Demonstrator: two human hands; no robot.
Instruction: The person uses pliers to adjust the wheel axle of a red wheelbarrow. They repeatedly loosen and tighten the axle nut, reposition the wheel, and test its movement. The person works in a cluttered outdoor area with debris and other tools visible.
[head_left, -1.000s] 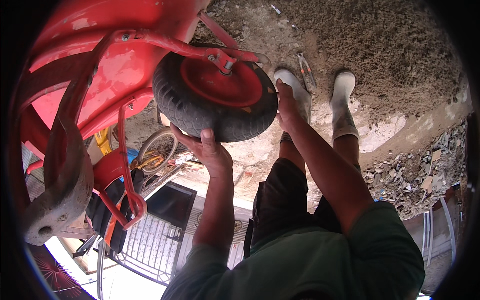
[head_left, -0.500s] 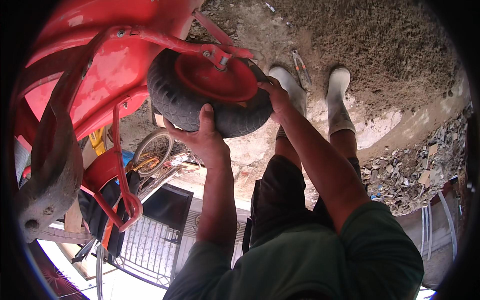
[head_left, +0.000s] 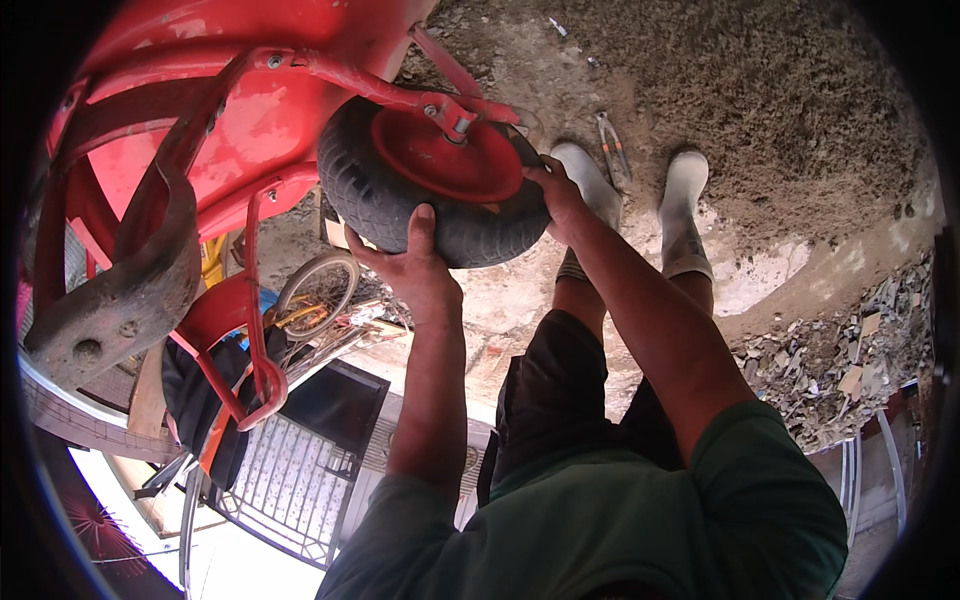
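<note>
Wheel sits ahead of both hands, mid-L of view, attached to barrow frame. Hub face tilted up; wheel's long axis in view runs L–R, dropping a bit to the R. Frame bar passes over far edge, w/ axle bolt at hub.

L hand grasping near edge: thumb up on tyre, fingers spread toward underside, tips partly hidden. R hand grasping R edge, thumb side up, rest of fingers mostly hidden. Both in contact, so neither nearer; L is closer to barrow legs side, R closer to boots.

Wheel looks held off the ground; exact gap can't tell. Surface = rough dirt + pale patches. Pliers on ground btwn boots, apart from R hand. Rubble far R, bike wheel + gate lower L.
</note>
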